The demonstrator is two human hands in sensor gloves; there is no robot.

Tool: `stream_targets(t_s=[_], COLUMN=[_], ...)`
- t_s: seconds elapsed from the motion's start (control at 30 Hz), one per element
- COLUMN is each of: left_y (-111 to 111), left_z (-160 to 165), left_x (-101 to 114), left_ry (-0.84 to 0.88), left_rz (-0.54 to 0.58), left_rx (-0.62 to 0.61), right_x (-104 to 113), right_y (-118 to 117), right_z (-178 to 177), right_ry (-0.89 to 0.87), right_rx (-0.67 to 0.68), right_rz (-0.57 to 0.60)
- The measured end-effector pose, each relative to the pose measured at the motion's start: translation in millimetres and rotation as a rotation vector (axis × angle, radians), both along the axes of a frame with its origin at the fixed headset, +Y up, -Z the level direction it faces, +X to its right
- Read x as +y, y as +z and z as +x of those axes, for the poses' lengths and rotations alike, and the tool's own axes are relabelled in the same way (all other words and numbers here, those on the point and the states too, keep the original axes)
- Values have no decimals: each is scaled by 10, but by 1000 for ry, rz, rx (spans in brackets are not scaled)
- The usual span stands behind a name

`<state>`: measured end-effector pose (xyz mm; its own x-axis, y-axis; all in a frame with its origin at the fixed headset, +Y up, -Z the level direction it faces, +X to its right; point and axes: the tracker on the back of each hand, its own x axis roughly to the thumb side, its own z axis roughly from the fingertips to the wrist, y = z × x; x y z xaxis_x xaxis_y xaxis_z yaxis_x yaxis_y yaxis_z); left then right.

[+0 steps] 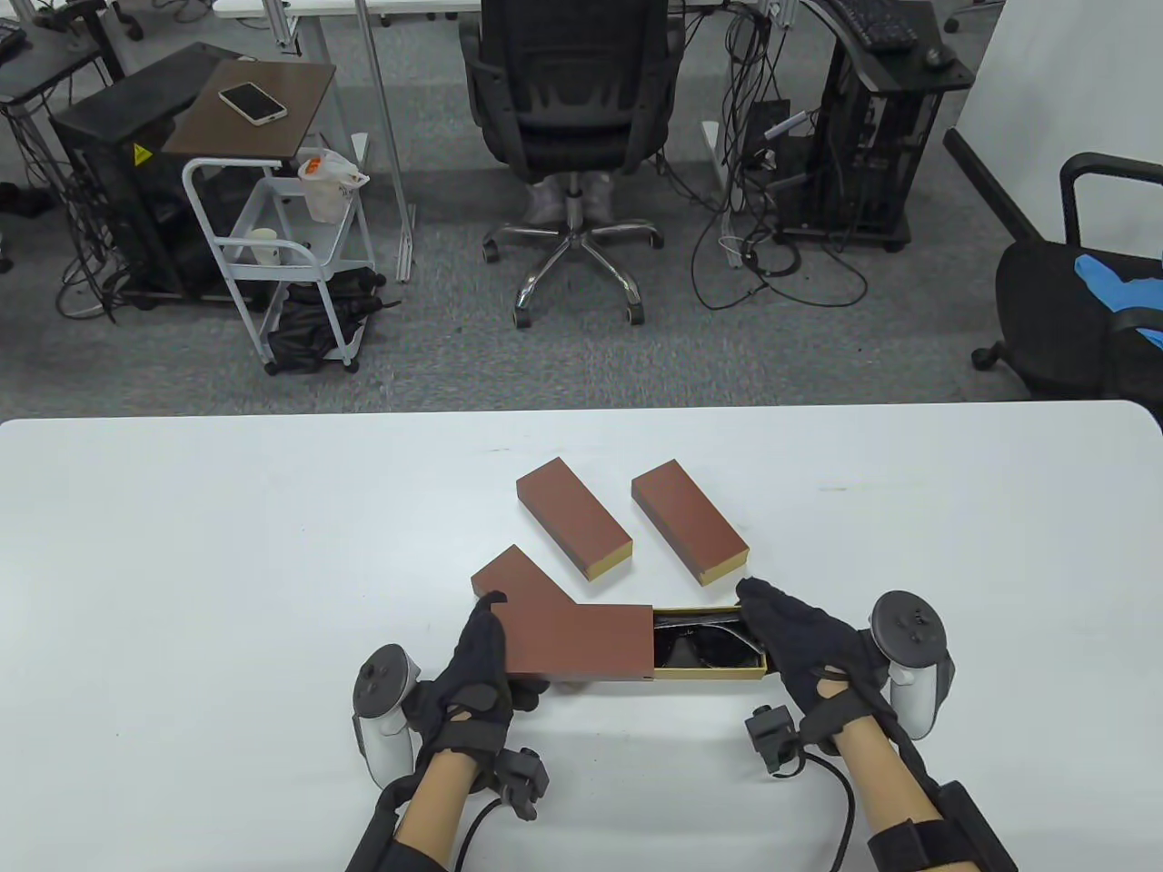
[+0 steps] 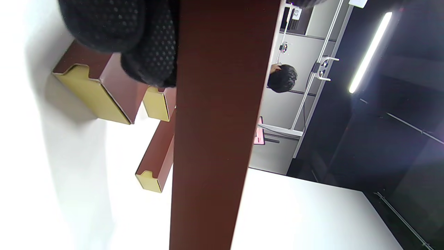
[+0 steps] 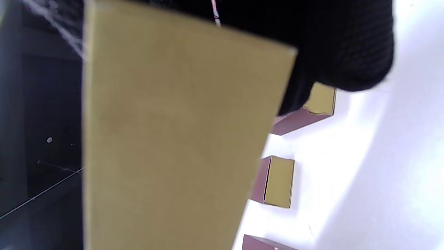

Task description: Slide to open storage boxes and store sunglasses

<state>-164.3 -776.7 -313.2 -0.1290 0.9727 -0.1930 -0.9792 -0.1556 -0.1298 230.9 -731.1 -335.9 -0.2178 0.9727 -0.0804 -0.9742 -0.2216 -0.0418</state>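
Above the tabletop [image 1: 227,545], the left hand [image 1: 472,677] is gripping the brown sleeve [image 1: 577,640] while the right hand [image 1: 809,649] is clasping the gold tray [image 1: 718,670] holding sunglasses [image 1: 704,647].

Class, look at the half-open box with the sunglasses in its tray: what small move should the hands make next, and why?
Probably push the tray shut. The sunglasses already lie inside it, the left hand holds the brown sleeve, and the right hand grips the tray's outer end, so sliding it leftward would close the box.

sleeve [image 1: 577,640]: matt brown card; tray [image 1: 718,672]: matt mustard card; table [image 1: 182,563]: smooth white
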Motion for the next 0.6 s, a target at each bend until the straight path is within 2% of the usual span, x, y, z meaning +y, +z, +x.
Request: stream_targets(t_s=[0.33, 0.6], left_y=[-4, -1], left_z=[36, 43], left_x=[-13, -5], left_ry=[-15, -15], left_rz=[-5, -6], left_rx=[-20, -22], right_x=[22, 70], right_y=[48, 92], right_z=[26, -14], right_ry=[99, 148], right_rx=[-54, -114], right_rz=[31, 99])
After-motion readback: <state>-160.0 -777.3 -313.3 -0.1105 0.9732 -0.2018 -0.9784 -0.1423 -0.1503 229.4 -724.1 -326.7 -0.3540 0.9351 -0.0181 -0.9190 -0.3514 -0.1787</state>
